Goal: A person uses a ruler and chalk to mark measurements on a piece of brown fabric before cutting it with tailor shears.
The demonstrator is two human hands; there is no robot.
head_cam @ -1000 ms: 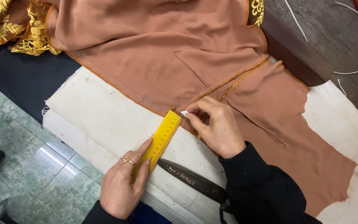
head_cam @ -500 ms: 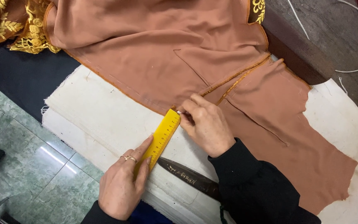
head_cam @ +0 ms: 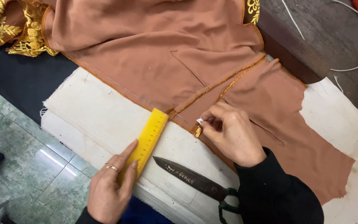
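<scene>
Pressing the yellow ruler [head_cam: 148, 141] flat on the cream-padded bench [head_cam: 100, 112], left hand [head_cam: 110, 186] fingers together on its lower end | right hand [head_cam: 231, 132] pinching small white chalk [head_cam: 199, 121] at the brown fabric [head_cam: 179, 58] edge, chalk mostly hidden | scissors [head_cam: 191, 182] between the hands, handles cut off by the sleeve.

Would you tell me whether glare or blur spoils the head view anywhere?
Head view: sharp overall; a bright glare patch on the floor tile; soft even light on the cloth; the scissors blade shows a faint sheen; the right hand and ruler are crisp.
</scene>
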